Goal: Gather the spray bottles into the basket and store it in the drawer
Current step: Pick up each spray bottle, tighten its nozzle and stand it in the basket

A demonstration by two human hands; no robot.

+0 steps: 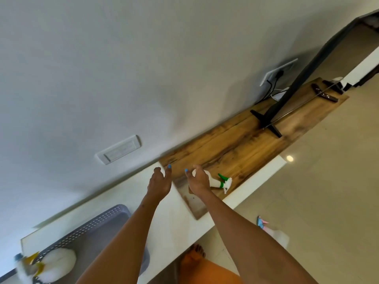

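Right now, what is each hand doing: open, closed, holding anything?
Left hand: open, empty, fingers spread above the counter.
Right hand: over the green-trigger spray bottle lying on the wooden top; firm grip cannot be told.

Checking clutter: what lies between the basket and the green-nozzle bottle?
Head view: only the left hand over bare counter between basket and bottle.

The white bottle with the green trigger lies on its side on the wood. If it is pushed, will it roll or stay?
The green-trigger bottle looks round, so it may roll a little, but its trigger head sticks out sideways and would probably stop it. It looks like thin plastic, likely light. The right hand is at its base; whether it grips is unclear.
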